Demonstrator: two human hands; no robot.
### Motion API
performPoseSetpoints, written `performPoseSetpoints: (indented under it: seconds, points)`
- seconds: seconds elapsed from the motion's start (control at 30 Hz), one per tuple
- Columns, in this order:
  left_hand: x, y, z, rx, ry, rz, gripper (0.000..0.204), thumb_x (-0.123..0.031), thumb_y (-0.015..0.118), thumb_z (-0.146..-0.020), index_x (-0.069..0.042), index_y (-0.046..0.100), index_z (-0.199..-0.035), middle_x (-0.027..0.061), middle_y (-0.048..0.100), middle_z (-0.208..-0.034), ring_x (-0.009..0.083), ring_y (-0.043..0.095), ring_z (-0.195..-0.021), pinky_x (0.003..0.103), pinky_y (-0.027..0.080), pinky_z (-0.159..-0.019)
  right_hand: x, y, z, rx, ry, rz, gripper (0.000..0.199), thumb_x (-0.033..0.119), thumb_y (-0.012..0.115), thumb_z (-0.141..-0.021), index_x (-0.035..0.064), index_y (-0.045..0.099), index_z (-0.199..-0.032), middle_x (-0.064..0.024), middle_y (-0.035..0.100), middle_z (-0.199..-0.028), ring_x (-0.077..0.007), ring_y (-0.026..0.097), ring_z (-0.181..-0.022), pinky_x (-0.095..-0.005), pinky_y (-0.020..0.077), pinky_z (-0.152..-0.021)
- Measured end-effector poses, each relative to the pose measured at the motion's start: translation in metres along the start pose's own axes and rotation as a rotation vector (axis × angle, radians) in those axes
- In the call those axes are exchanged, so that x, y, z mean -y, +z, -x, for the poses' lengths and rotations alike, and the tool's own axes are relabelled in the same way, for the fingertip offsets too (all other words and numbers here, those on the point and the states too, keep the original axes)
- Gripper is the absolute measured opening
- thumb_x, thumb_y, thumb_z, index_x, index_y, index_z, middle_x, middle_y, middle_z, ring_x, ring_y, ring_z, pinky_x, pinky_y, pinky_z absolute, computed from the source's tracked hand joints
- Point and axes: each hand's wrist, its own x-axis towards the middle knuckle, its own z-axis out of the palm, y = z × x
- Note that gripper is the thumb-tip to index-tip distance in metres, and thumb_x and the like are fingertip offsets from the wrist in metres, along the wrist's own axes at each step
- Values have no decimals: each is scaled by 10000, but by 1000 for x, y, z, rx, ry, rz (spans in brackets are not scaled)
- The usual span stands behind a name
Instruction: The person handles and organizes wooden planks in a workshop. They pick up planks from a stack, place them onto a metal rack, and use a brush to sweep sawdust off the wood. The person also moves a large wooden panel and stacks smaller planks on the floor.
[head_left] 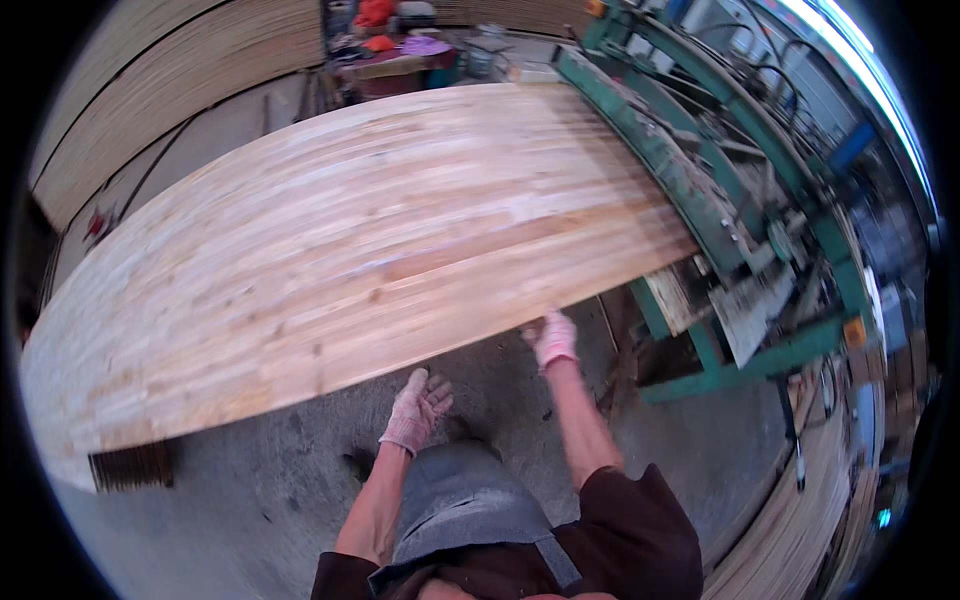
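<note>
Guiding the panel prob. goes best kept square to the machine; R hand at it, can't tell fingers' grip; L hand off it, fingers apart.

"How is the floor finished?"

"It is laid in grey concrete, marked by scuffs and small dark spots."

"And the far left side?"

"That is filled by a tall stack of pale boards, piled in long, flat layers. More layered wood is seen at the back."

"What is set in front of that?"

"A cluttered stand, by which orange and purple cloths are held up."

"Is anything stored at the lower right?"

"Long planks are laid there."

"Where is light given?"

"At the upper right, by a bright white strip; whether lamp or window cannot be told."
</note>
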Motion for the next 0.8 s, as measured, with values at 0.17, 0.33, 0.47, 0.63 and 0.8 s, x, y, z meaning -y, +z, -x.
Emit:
performPoseSetpoints:
  seconds: [0.17,0.33,0.47,0.63,0.8]
  points:
    - [-89,-48,11,-53,253,355,560,-407,705,-984,-61,539,-1392,122,602,-1390,332,630,-1203,502,539,-1021,-119,133,138,4,58,44,414,404,641,-979,53,632,-1197,-126,737,-993,-231,738,-765,-338,570,-561]
    - [-207,-195,129,-148,336,252,593,-391,726,-971,0,532,-1372,140,630,-1337,331,626,-1215,508,569,-995,-209,194,249,251,290,47,470,417,638,-1008,84,577,-1335,-113,730,-1070,-232,712,-860,-385,570,-667]
    - [-288,-326,219,-376,500,183,667,-429,757,-938,1,534,-1396,161,618,-1357,332,612,-1234,509,552,-1005,-119,139,220,191,90,-339,653,569,630,-982,115,514,-1437,-87,610,-1370,-230,625,-1152,-373,560,-794]
    - [-389,-488,299,-578,640,148,710,-526,701,-952,-10,539,-1412,159,636,-1345,309,610,-1237,479,483,-1093,-84,51,167,-117,-28,-273,793,627,611,-964,26,479,-1463,-163,577,-1419,-311,587,-1246,-474,499,-1024]
    - [-453,-577,339,-771,776,271,572,-468,525,-1065,-19,527,-1419,155,616,-1394,291,576,-1300,438,440,-1149,-163,74,174,-225,-79,-174,713,513,734,-906,100,523,-1447,-114,614,-1368,-328,593,-1233,-559,489,-1057]
